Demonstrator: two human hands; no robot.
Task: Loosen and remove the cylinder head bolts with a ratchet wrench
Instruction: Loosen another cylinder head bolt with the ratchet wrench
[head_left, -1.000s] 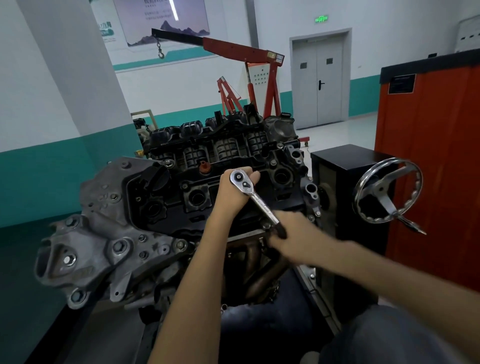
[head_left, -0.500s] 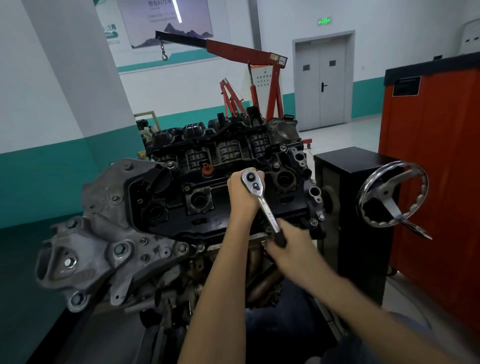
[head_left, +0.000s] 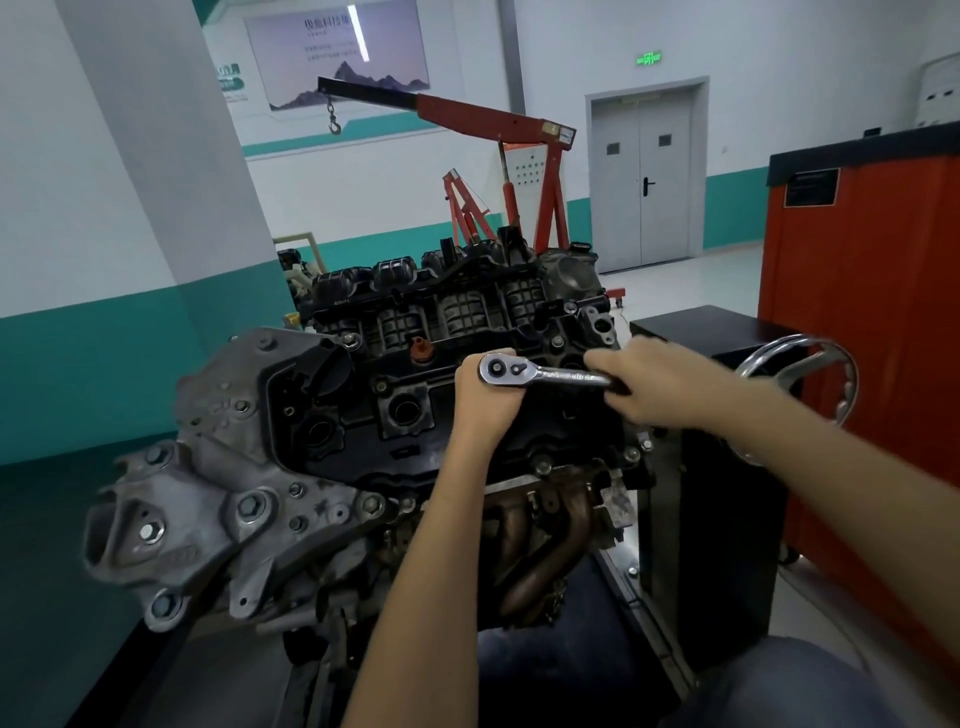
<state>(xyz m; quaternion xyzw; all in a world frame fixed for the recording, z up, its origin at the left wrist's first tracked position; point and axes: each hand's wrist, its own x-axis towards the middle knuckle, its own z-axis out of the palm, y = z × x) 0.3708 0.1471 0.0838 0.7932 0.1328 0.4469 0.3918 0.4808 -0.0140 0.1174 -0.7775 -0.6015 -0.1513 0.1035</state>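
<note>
An engine sits on a stand with its black cylinder head cover (head_left: 415, 410) facing me. A chrome ratchet wrench (head_left: 540, 371) lies across the cover, handle pointing right. My left hand (head_left: 485, 402) wraps around the ratchet's head from below and steadies it; the socket and the bolt under it are hidden. My right hand (head_left: 654, 387) grips the black end of the handle. Small bolts (head_left: 543, 465) show along the cover's near edge.
A grey metal bracket (head_left: 208, 499) juts out at the engine's left. A rusty exhaust manifold (head_left: 550, 530) hangs below the cover. A chrome handwheel (head_left: 810, 384) and black box (head_left: 711, 467) stand right, an orange cabinet (head_left: 872, 322) behind. A red engine crane (head_left: 493, 156) stands at the back.
My right hand swung the ratchet handle from pointing down toward me up to pointing right. My left hand stayed on the ratchet head.
</note>
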